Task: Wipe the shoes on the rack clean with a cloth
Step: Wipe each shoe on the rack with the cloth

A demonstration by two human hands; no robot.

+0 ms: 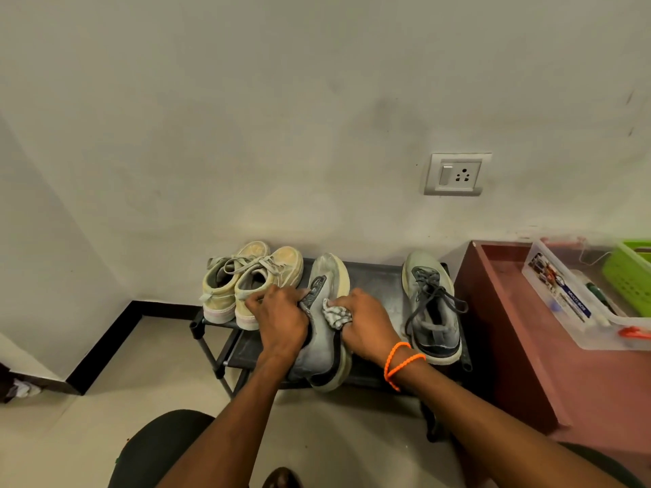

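Against a pale wall, low black rack (373,276) carries the shoes: left hand (281,318) grips the grey shoe (324,350) at its opening, tilted on its side, prob. to steady it while right hand (366,325) pinches the cloth (336,314) against its upper w/ curled fingers.
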